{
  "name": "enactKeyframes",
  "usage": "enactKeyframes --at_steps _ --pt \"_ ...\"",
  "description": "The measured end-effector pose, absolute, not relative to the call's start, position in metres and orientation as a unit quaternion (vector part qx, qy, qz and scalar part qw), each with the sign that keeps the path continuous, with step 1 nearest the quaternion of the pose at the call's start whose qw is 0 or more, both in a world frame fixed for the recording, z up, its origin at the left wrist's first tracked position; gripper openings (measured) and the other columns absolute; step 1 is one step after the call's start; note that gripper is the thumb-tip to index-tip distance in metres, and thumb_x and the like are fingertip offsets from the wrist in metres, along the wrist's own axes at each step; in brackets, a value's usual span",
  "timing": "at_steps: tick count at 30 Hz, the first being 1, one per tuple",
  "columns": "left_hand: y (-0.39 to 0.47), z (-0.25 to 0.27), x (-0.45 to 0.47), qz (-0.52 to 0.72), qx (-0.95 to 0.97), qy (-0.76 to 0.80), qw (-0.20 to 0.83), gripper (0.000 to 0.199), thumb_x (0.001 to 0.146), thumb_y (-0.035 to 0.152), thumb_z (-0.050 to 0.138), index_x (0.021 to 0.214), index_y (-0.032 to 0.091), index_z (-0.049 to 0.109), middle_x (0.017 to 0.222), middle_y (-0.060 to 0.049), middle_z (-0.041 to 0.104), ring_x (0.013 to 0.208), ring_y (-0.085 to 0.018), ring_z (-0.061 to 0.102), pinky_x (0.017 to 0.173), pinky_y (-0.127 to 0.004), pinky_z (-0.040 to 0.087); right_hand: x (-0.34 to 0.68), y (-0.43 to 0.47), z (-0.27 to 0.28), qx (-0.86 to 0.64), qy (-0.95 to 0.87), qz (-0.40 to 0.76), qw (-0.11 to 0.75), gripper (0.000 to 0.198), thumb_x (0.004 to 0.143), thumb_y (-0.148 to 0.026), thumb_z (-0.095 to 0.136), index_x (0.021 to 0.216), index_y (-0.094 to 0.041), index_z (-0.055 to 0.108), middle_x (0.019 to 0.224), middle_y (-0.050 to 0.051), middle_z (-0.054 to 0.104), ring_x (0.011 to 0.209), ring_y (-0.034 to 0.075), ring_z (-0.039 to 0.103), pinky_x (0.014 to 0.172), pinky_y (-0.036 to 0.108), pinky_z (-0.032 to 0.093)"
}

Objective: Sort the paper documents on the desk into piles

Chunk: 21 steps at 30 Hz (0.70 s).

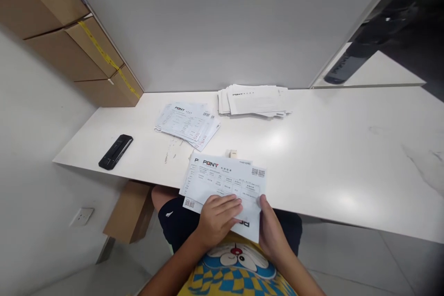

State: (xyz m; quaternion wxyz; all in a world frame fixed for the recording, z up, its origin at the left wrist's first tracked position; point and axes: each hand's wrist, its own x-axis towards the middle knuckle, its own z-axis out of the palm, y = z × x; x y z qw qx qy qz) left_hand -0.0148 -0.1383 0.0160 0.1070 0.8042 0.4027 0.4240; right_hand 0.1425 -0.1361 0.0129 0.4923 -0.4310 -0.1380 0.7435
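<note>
Several white printed forms headed "PONY" (217,178) lie fanned over the table's front edge, above my lap. One sheet among them is turned the other way, its logo upside down near my body. My right hand (272,229) grips the sheets at their lower right edge, thumb on top and fingers hidden underneath. Across the lower middle of the top form lies my left hand (220,217), its fingers flat and side by side on the paper. Just beyond the forms sits a small cream-coloured block (233,153), partly hidden by the sheets.
A loose pile of printed forms (185,121) lies farther back on the white table (329,157). White envelopes (256,101) are stacked against the grey panel. A black phone (116,151) rests at left. Cardboard boxes (93,55) rise behind it; another box (128,212) stands below.
</note>
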Motion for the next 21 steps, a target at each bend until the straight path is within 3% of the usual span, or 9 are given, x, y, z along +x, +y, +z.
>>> enactKeyframes --at_steps 3,6,8,11,13,16,18,21 --pt "-0.134 0.018 -0.012 0.463 0.664 0.509 0.292 0.055 0.099 0.060 0.042 0.080 0.020 0.074 0.076 -0.006 0.076 0.069 -0.020 0.070 0.063 -0.032 0.055 0.139 -0.136 0.010 -0.437 -0.153 0.733 0.499 0.070 0.074 -0.071 0.070 0.129 -0.027 0.066 0.119 0.010 0.075 0.113 0.035 0.068 0.093 0.050 0.057" --pt "-0.120 0.033 -0.017 0.485 0.504 0.604 0.380 0.068 0.083 0.078 0.051 0.050 0.020 0.052 0.047 0.001 0.052 0.046 -0.014 0.046 0.044 -0.027 0.039 0.137 -0.135 0.009 -0.483 -0.184 0.706 0.484 0.069 0.068 -0.059 0.082 0.127 -0.025 0.067 0.114 0.010 0.076 0.105 0.034 0.071 0.091 0.049 0.057" --pt "-0.105 0.053 -0.027 0.517 0.456 0.635 0.349 0.068 0.076 0.080 0.058 0.047 0.020 0.044 0.045 0.003 0.043 0.046 -0.012 0.039 0.042 -0.025 0.035 0.138 -0.135 0.007 -0.506 -0.207 0.688 0.476 0.065 0.067 -0.056 0.085 0.121 -0.023 0.070 0.112 0.011 0.077 0.100 0.034 0.072 0.090 0.049 0.058" --pt "-0.084 0.088 -0.052 0.596 0.439 0.650 0.172 0.060 0.081 0.073 0.057 0.053 0.021 0.047 0.049 0.003 0.044 0.049 -0.013 0.043 0.045 -0.026 0.040 0.145 -0.137 0.000 -0.513 -0.245 0.668 0.481 0.057 0.071 -0.054 0.082 0.116 -0.022 0.072 0.116 0.012 0.075 0.103 0.034 0.070 0.091 0.049 0.057" --pt "-0.073 0.105 -0.074 0.650 0.421 0.633 -0.024 0.059 0.091 0.070 0.043 0.058 0.022 0.051 0.052 0.000 0.048 0.058 -0.018 0.054 0.056 -0.030 0.049 0.155 -0.137 -0.005 -0.511 -0.283 0.651 0.484 0.053 0.074 -0.054 0.080 0.117 -0.023 0.073 0.117 0.012 0.075 0.105 0.035 0.069 0.092 0.049 0.057" --pt "-0.048 0.114 -0.107 0.615 0.473 0.575 -0.261 0.058 0.097 0.064 0.030 0.076 0.021 0.062 0.072 -0.008 0.065 0.097 -0.030 0.069 0.086 -0.047 0.054 0.180 -0.135 -0.013 -0.512 -0.373 0.604 0.484 0.044 0.077 -0.053 0.077 0.110 -0.024 0.077 0.113 0.010 0.076 0.106 0.036 0.069 0.093 0.047 0.056" --pt "-0.017 0.107 -0.122 0.505 0.605 0.550 -0.275 0.048 0.098 0.056 0.035 0.092 0.022 0.068 0.093 -0.011 0.074 0.123 -0.033 0.062 0.104 -0.056 0.045 0.200 -0.132 -0.018 -0.525 -0.412 0.554 0.499 0.038 0.077 -0.051 0.076 0.103 -0.024 0.079 0.108 0.008 0.077 0.105 0.035 0.069 0.095 0.045 0.055" --pt "0.041 0.085 -0.133 0.345 0.770 0.513 -0.159 0.039 0.100 0.031 0.033 0.116 0.024 0.068 0.123 -0.008 0.073 0.141 -0.027 0.048 0.118 -0.057 0.031 0.227 -0.126 -0.024 -0.557 -0.391 0.486 0.548 0.038 0.074 -0.053 0.077 0.096 -0.022 0.079 0.099 0.008 0.079 0.100 0.033 0.070 0.091 0.043 0.056"
